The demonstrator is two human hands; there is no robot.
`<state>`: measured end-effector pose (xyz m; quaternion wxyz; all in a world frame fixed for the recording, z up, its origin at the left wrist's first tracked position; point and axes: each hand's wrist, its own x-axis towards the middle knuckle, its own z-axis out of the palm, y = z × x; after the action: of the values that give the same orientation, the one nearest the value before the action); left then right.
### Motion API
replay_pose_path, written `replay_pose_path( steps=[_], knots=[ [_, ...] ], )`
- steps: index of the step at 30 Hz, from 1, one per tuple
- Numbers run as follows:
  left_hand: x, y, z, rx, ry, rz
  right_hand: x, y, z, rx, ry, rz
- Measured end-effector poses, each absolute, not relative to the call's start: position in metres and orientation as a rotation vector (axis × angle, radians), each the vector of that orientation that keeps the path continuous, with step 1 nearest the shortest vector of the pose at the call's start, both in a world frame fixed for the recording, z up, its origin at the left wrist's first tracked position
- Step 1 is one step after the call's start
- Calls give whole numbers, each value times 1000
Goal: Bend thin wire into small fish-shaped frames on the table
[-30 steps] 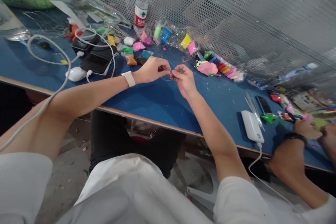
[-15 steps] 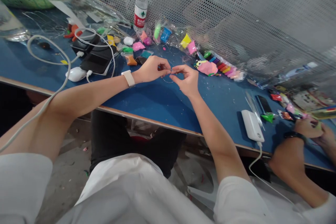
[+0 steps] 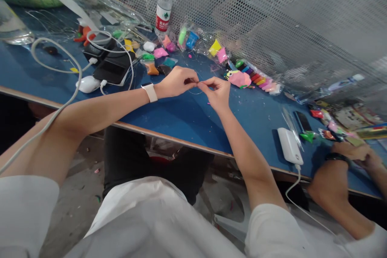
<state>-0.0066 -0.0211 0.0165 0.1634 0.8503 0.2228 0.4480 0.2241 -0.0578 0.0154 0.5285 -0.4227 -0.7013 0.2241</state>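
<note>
Right fingers [image 3: 207, 89] have closed against pinched left fingers [image 3: 190, 86]; bottle [image 3: 164, 6] reads 农夫山.

Forearms [image 3: 122, 105] inward, left hand [image 3: 177, 82] and right hand [image 3: 220, 94] pinched, fingers [image 3: 205, 88] apparently touching

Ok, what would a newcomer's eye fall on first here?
Probably the left hand and right hand, brought together over the blue tabletop; anything pinched between them is too small to make out. Just to the right of them lies a pink figure with a white eye, beside a multicoloured row of pieces. Further back, a red-capped bottle stands before the perforated grey screen.
</note>
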Motion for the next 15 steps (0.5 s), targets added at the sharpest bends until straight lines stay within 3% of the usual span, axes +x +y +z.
replay_pose_path(
  steps=[7,15],
  knots=[
    [-3,-22,14,2379,668,1313,217,-47,6,-1034,-1457,992],
    [-1,-26,17,2134,735,1301,224,-61,13,-970,-1726,209]
  ],
)
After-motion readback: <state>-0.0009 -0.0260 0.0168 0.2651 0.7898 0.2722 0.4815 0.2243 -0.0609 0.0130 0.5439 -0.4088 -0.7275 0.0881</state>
